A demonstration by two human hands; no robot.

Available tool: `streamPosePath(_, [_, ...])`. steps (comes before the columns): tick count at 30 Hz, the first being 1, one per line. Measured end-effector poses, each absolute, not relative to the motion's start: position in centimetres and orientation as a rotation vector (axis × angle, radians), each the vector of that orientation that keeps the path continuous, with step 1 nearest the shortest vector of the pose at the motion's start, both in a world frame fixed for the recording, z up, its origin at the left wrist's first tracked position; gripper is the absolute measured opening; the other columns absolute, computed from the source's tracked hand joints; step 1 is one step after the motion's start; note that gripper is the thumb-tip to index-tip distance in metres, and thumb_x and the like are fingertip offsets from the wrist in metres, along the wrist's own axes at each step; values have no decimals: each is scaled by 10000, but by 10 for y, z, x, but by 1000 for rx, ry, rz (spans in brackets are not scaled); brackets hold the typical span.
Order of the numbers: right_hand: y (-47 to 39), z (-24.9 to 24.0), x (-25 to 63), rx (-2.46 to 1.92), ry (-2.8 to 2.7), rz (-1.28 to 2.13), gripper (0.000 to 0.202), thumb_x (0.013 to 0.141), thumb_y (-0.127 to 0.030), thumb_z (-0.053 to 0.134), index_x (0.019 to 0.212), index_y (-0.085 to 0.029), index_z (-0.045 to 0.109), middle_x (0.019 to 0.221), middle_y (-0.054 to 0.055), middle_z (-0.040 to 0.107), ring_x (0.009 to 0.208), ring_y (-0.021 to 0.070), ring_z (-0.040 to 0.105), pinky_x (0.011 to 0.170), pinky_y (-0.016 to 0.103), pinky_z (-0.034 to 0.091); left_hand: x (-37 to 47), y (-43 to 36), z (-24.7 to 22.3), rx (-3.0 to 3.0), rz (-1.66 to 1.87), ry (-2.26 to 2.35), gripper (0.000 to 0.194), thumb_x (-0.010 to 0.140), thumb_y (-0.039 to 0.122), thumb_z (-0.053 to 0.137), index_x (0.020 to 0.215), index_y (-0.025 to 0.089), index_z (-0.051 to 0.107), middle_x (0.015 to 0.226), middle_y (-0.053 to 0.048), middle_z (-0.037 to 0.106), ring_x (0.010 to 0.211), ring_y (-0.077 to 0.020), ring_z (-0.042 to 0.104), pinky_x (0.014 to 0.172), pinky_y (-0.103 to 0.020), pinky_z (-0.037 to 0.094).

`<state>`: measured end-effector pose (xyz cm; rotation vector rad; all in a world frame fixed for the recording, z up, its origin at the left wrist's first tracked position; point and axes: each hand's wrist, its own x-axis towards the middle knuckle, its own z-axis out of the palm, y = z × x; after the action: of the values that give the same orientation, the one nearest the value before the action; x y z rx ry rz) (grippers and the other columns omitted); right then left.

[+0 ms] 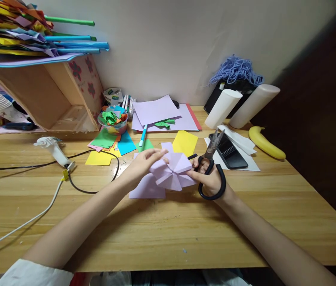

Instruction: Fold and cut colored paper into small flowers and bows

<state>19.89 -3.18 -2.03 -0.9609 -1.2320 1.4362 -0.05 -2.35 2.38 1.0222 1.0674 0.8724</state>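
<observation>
- The wooden surface (156,238) carries everything; lilac sheets (158,109) lie stacked at the back, seemingly out of the way.
- Left hand (145,161): fingers closed on the folded paper's left edge, probably to steady it.
- Right hand (211,178): holding scissors (213,145) while its thumb presses the paper's right edge; blades point away, likely sparing the folds.
- Folded lilac paper (172,171): between both hands, pleats fanned around its centre.
- Bowl (117,129): apparently keeps loose scraps (108,118) together.
</observation>
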Motion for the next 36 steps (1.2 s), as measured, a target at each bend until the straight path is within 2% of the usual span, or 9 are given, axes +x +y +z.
streamPosePath(3, [-27, -20, 196, -994, -982, 1365, 387, 517, -256, 777, 656, -206, 419, 682, -32, 519, 631, 119, 538, 568, 249, 451, 0, -20, 13, 686, 928, 966, 452, 709, 494, 598, 965, 122, 592, 849, -96, 643, 720, -140, 592, 694, -258, 453])
streamPosePath(6, [-25, -19, 193, -1018, -808, 1367, 395, 476, -241, 794, 633, -191, 434, 654, -44, 527, 594, 98, 537, 521, 211, 449, 7, -25, 2, 585, 766, 915, 445, 676, 497, 637, 894, 110, 620, 866, -109, 637, 809, -171, 596, 807, -312, 442])
streamPosePath(8, [-26, -19, 191, -1021, -744, 1424, 387, 471, -227, 798, 644, -185, 454, 650, -47, 534, 601, 96, 548, 536, 204, 466, 14, -32, -2, 609, 677, 913, 356, 624, 403, 720, 819, 118, 633, 876, -89, 635, 841, -162, 584, 837, -307, 424])
streamPosePath(10, [-29, -20, 187, -1014, -716, 1478, 382, 470, -215, 802, 666, -181, 476, 656, -46, 544, 634, 106, 568, 580, 210, 488, 21, -40, -4, 710, 719, 892, 321, 602, 305, 754, 854, 137, 647, 925, -69, 634, 893, -145, 566, 860, -275, 397])
streamPosePath(16, [-44, -21, 177, -975, -763, 1651, 312, 539, -241, 790, 723, -172, 549, 683, -31, 587, 603, 108, 578, 575, 221, 495, 28, -54, -1, 956, 907, 969, 337, 649, 326, 714, 923, 141, 646, 871, -61, 653, 794, -156, 580, 756, -278, 428])
streamPosePath(22, [-52, -20, 172, -836, -801, 1830, 294, 596, -232, 764, 856, -176, 640, 763, -7, 637, 634, 102, 570, 576, 205, 493, 33, -58, 1, 986, 1040, 1047, 377, 693, 352, 668, 1013, 160, 615, 1008, -76, 651, 884, -185, 587, 760, -284, 462])
streamPosePath(31, [-53, -22, 173, -827, -768, 1884, 277, 617, -199, 745, 878, -170, 659, 797, 9, 652, 631, 92, 556, 569, 198, 487, 28, -55, 0, 1138, 1087, 1093, 270, 695, 343, 664, 886, 153, 651, 873, -55, 684, 768, -163, 615, 675, -253, 489])
streamPosePath(33, [-52, -22, 173, -847, -818, 1857, 269, 620, -221, 741, 865, -160, 649, 754, 8, 642, 600, 93, 548, 559, 209, 481, 29, -55, 1, 1135, 1136, 1121, 275, 690, 333, 670, 908, 167, 647, 904, -49, 685, 799, -163, 620, 692, -248, 491])
streamPosePath(36, [-48, -22, 175, -896, -943, 1744, 214, 638, -283, 727, 739, -137, 608, 607, -9, 591, 515, 85, 523, 501, 204, 449, 29, -55, 6, 1092, 1226, 1211, 277, 668, 332, 688, 892, 174, 651, 913, -43, 688, 824, -163, 621, 702, -239, 486])
